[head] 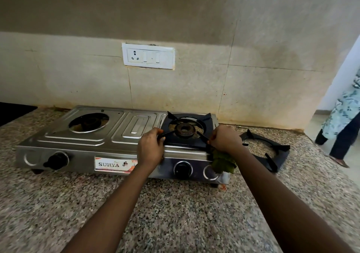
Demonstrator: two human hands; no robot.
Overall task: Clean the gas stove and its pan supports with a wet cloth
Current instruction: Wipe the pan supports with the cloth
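Observation:
A steel two-burner gas stove stands on the granite counter. A black pan support sits over its right burner. My left hand grips the support's front left prong. My right hand grips the front right prong, and a green cloth hangs from under that hand over the stove's front. The left burner is bare, with no support on it. A second black pan support lies on the counter to the right of the stove.
Two black knobs face me on the stove front. A tiled wall with a white switchboard rises behind. A person stands at the far right beyond the counter's end. A dark object sits at far left.

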